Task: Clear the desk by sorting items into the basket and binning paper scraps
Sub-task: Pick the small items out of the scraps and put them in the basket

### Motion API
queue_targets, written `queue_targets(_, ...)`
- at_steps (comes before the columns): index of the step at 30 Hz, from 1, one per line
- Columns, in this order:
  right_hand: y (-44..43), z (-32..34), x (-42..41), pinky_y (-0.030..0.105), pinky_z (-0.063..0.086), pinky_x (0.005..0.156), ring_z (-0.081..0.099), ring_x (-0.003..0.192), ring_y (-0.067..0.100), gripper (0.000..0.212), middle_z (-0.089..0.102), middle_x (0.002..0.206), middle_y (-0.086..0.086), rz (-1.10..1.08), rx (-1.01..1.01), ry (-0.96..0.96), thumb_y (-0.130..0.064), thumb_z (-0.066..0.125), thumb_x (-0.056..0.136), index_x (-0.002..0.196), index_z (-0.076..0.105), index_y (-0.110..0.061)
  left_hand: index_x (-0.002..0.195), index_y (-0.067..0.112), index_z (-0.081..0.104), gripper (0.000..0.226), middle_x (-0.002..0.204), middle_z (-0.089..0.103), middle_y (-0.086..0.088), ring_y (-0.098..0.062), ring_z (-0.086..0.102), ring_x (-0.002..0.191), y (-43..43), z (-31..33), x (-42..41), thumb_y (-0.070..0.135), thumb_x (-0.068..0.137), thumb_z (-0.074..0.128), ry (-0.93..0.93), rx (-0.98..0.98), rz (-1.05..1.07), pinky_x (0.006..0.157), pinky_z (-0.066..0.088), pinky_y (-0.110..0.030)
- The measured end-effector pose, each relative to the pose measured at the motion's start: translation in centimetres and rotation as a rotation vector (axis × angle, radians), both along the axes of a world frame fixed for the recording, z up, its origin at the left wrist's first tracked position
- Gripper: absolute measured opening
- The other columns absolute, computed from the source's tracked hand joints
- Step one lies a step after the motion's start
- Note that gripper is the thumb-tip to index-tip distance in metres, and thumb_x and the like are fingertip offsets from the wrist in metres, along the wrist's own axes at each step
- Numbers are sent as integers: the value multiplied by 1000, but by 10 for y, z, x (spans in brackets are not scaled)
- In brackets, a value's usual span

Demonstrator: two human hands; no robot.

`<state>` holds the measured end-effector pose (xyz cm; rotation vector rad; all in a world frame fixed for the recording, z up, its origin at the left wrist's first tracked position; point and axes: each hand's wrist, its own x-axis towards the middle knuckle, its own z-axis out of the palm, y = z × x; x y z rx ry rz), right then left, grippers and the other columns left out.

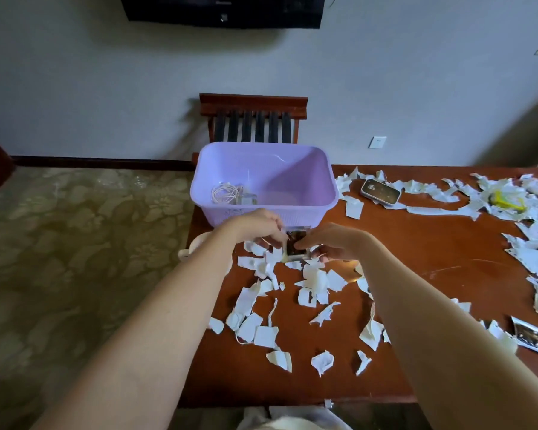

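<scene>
A lilac plastic basket [323, 169] stands at the desk's far left corner, with a coiled white cable [225, 192] and a small white charger inside. Just in front of it, my left hand [258, 226] and my right hand [334, 242] both pinch a small dark packet with a clear edge [295, 245], held a little above the desk. White paper scraps [312, 279] lie scattered under and around my hands. A similar dark packet [530, 336] lies near the right edge.
The brown wooden desk [416, 243] also holds a small grey device [380, 192], a yellow object [507, 201] among long torn strips, and a green item at the right edge. A wooden luggage rack [253, 119] stands behind the basket. Patterned carpet lies to the left.
</scene>
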<state>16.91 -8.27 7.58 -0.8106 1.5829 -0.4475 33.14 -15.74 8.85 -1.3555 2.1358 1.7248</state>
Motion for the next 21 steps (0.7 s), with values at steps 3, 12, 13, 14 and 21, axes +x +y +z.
queue_targets(3, -24, 11, -1, 18, 41, 55, 51, 62, 11, 4, 62, 79, 3, -71, -87, -69, -10, 63, 88, 92, 62, -9, 79, 12, 48, 17, 71, 56, 0, -8, 60, 59, -21, 12, 3, 4, 93, 55, 139, 42, 196, 67, 50, -23)
queue_targets(12, -106, 23, 22, 23, 53, 58, 58, 65, 16, 10, 59, 77, 9, -263, -300, -125, 2, 53, 91, 99, 58, -2, 110, 10, 54, 19, 98, 55, -11, -14, 51, 62, -86, 24, 9, 4, 93, 50, 132, -194, 515, 53, 47, -18)
queue_targets(13, -115, 21, 26, 24, 52, 57, 58, 63, 16, 11, 58, 75, 9, -272, -301, -113, 3, 52, 92, 99, 57, -2, 117, 10, 53, 25, 102, 56, -11, -13, 51, 63, -92, 23, 9, 4, 93, 48, 113, -225, 523, 54, 45, -19)
queue_targets(14, -124, 18, 29, 24, 52, 56, 58, 61, 17, 10, 58, 73, 8, -278, -293, -97, 3, 51, 92, 98, 57, -2, 122, 11, 52, 30, 103, 55, -10, -12, 49, 64, -98, 22, 9, 5, 93, 47, 93, -245, 525, 54, 42, -20)
queue_targets(21, -176, -17, 46, 26, 53, 54, 58, 51, 17, 18, 59, 66, 10, -293, -134, 12, 2, 52, 90, 74, 57, -5, 125, 13, 53, 33, 109, 58, -15, -27, 55, 81, -131, -1, 6, 6, 95, 41, -112, -329, 417, 64, 44, -28)
